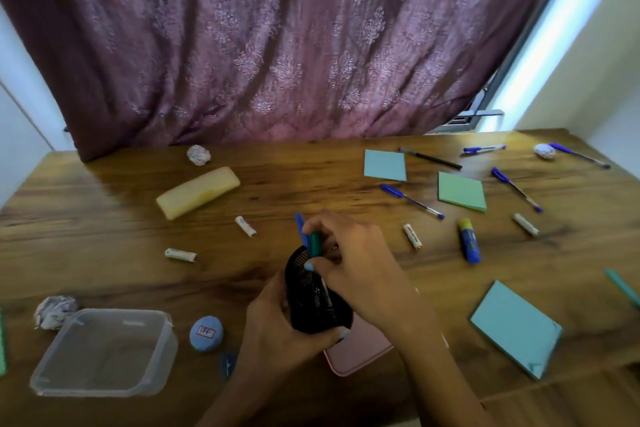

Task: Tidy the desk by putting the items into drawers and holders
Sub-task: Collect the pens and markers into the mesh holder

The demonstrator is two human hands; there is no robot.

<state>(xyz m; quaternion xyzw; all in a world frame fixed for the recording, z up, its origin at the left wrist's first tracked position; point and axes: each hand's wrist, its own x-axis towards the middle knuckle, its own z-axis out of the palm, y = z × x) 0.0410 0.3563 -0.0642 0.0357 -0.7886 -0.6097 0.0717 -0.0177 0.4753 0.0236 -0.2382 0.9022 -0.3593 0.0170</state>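
Left hand (277, 329) grips mesh holder (311, 302); right hand (353, 253) lowers pens (313, 241) in.

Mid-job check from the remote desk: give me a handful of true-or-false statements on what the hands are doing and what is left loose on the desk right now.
1. The left hand grips the black mesh holder. True.
2. The right hand is lowering a battery into the holder. False: it holds a green pen at the holder's mouth, beside a blue pen already standing in it.
3. The clear plastic container is full of pens. False: nothing shows inside it.
4. Four white batteries lie loose on the desk. True.
5. The glue stick stands upright. False: it lies on its side.
6. A crumpled paper ball lies just beyond the container's far left corner. True.
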